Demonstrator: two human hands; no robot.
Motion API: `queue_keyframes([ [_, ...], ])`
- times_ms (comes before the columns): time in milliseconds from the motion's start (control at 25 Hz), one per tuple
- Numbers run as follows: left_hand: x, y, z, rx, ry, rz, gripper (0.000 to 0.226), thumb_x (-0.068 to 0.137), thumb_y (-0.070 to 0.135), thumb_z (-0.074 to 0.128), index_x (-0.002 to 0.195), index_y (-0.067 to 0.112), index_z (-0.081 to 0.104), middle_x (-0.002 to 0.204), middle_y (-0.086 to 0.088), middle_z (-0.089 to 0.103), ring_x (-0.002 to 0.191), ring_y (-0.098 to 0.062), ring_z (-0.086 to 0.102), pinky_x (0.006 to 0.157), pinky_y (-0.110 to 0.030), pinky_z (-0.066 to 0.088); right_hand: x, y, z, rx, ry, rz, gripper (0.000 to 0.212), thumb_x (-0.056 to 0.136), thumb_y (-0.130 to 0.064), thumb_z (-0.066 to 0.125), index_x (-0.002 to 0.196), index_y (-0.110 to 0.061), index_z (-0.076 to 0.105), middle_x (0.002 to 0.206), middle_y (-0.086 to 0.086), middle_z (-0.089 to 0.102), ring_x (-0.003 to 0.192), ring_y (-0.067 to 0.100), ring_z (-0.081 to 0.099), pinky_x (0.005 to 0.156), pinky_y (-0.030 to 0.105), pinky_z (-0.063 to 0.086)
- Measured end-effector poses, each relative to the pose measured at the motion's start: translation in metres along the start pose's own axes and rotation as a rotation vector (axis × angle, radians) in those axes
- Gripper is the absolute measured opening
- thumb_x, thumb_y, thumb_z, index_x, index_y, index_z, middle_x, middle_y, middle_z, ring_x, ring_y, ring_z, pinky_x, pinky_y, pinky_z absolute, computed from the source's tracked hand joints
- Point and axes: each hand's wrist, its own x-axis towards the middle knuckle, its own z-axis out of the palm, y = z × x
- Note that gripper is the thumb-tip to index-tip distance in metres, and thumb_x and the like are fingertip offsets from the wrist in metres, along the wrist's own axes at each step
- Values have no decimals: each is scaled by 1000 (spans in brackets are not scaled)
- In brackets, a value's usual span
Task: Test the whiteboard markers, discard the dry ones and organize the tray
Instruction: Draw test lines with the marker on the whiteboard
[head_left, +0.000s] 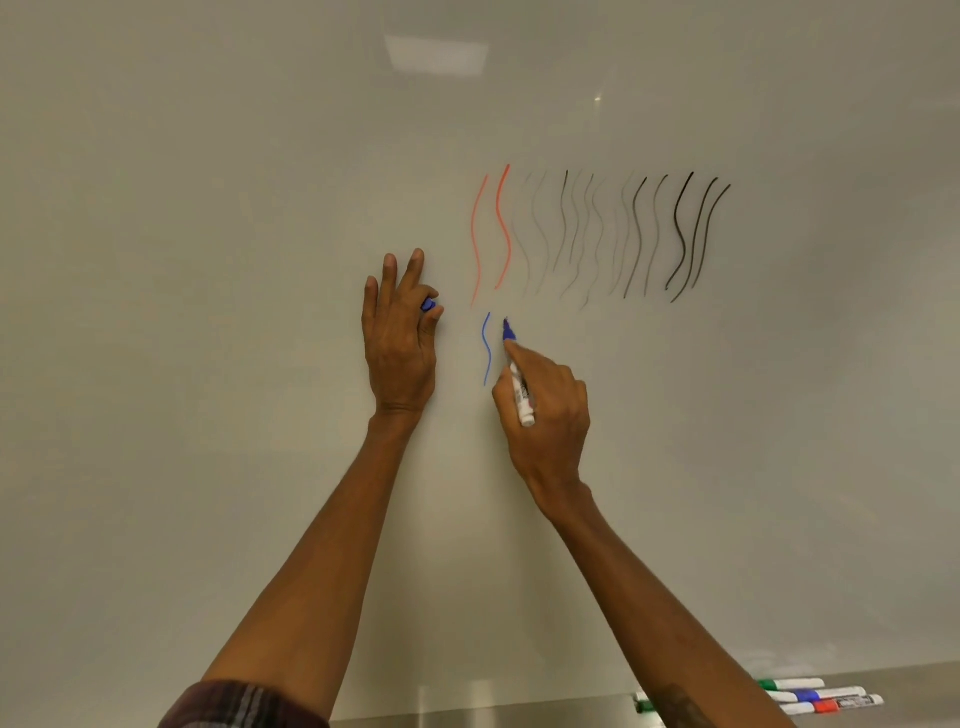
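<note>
My right hand grips a white marker with a blue tip, its tip touching the whiteboard just right of a wavy blue line. My left hand rests against the board with three fingers straight, while thumb and forefinger pinch the blue cap. Above are two red wavy lines and several grey and black wavy lines, some faint, some dark.
A metal tray runs along the board's bottom edge at lower right. On it lie several capped markers: a green one, a blue one and a red one. My right forearm hides part of another green marker.
</note>
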Motion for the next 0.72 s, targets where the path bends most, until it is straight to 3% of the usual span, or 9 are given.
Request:
queue_keyframes([
  [240,-1,-1,0,-12,-5,-7,26,104,23,46,105,4,64,147,-12,51,146,-32,33,124,-42,17,-63,3,-7,7,-57,110,27,82,-12,68,109,-17,73,87,-7,71,71,11,61,61,35,47],
  [400,-9,5,-5,-97,-35,-68,23,103,20,48,114,5,62,147,-11,50,146,-30,33,124,-43,17,-66,-8,-20,561,-146,567,23,92,-9,61,112,-15,72,99,-4,72,89,15,68,79,37,56],
  [480,-25,11,-13,-156,-6,-183,25,103,21,50,113,3,64,138,-12,57,140,-27,43,122,-43,25,-58,-13,-24,805,-210,773,19,94,-8,61,110,-13,71,99,6,73,87,17,67,77,34,54],
  [560,-45,24,-23,-212,54,-296,25,100,21,54,111,2,67,118,-10,64,119,-25,58,108,-45,44,-51,-16,-23,983,-223,935,17,95,-8,58,109,-10,69,95,15,71,77,23,64,71,34,53],
  [640,-61,41,-33,-319,99,-462,22,98,17,59,114,5,69,102,-2,65,101,-14,63,94,-34,51,-48,-20,-20,1152,-208,1069,15,96,-8,55,105,-9,67,88,17,69,73,23,63,69,33,52],
  [720,-76,55,-40,-440,175,-701,26,97,17,61,121,11,69,99,4,66,98,-7,64,89,-21,50,-53,-25,-18,1260,-220,1131,17,97,-7,53,103,-8,68,84,14,66,72,21,62,69,31,54],
])
